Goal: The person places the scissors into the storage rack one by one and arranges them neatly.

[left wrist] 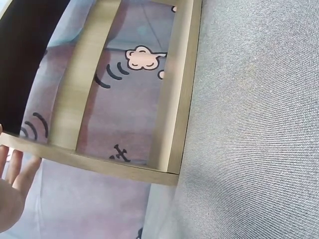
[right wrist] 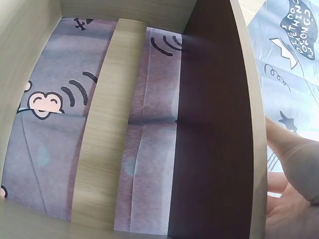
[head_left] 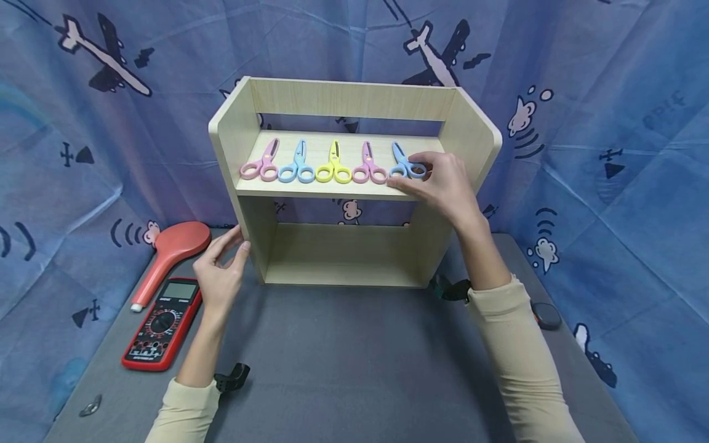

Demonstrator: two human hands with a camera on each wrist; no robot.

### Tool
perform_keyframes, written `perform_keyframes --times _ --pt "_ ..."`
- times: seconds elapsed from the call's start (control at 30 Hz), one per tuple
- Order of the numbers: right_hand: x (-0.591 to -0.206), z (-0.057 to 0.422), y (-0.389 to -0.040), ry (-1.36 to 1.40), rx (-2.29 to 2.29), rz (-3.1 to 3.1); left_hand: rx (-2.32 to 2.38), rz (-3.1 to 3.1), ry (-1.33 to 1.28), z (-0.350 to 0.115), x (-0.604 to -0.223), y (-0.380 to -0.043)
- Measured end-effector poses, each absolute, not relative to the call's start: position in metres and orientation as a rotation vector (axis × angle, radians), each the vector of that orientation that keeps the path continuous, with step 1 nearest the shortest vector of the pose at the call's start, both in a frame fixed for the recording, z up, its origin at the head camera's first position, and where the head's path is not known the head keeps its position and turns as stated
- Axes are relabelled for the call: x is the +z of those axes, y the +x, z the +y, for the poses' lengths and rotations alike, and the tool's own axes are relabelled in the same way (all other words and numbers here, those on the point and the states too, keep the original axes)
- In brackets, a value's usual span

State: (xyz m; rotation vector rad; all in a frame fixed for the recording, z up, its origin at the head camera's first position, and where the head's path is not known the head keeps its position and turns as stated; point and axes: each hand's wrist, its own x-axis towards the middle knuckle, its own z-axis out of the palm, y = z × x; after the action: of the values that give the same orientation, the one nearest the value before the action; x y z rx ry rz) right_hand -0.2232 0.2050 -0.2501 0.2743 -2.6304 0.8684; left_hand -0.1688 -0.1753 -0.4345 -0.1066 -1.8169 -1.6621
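On the upper board of a light wood desktop shelf lie several small scissors in a row, handles toward the front. At the row's right end, my right hand pinches the handles of blue scissors. To their left lie pink scissors, yellow scissors, another blue pair and another pink pair. My left hand touches the shelf's left side with its fingers, thumb apart. The right wrist view shows part of the right hand beyond the board edge; scissors are hidden there.
Left of the shelf lie a red paddle-shaped tool and a red multimeter. A small metal object is at the near left. A dark rounded object sits beyond the right forearm. Patterned blue cloth hangs behind the grey table.
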Motion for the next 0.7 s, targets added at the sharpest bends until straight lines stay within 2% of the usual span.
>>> perform_keyframes --times 0.7 --pt "-0.249 0.2045 -0.2232 0.282 0.832 -2.679 -1.663 -1.824 -0.103 -0.1777 -0.4363 -0.1683"
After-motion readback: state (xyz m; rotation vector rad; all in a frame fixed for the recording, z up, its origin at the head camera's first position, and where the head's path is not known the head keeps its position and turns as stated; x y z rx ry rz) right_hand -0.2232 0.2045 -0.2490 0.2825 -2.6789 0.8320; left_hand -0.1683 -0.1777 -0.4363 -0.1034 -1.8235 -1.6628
